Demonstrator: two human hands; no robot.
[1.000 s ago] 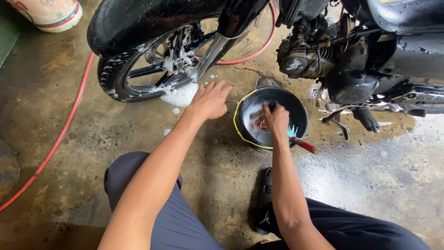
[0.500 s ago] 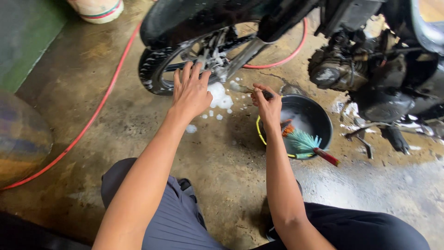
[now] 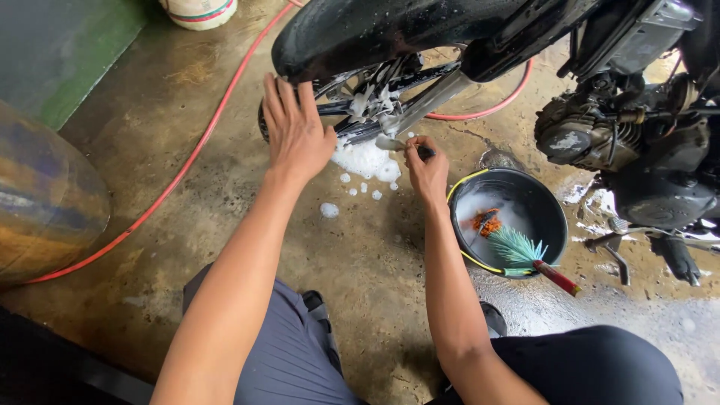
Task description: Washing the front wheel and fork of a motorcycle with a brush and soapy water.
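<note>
Scrubbing a soapy motorcycle front wheel (image 3: 360, 105) with a small brush (image 3: 405, 145).
The right hand (image 3: 427, 171) gripped the brush at the foam-covered hub; the left hand (image 3: 296, 135), fingers spread, rested flat on the tyre. Short strokes probably worked best. The black bucket (image 3: 551, 225), beside the wheel, held suds, a teal brush (image 3: 525, 251) and an orange scrubber (image 3: 482, 221).

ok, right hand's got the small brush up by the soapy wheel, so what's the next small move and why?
Probably bring the small brush in the right hand onto the foamy spokes and scrub. The brush tip sits just short of the hub, foam lies on the floor under it, and the left hand rests open on the tyre, apparently steadying the wheel.
</note>
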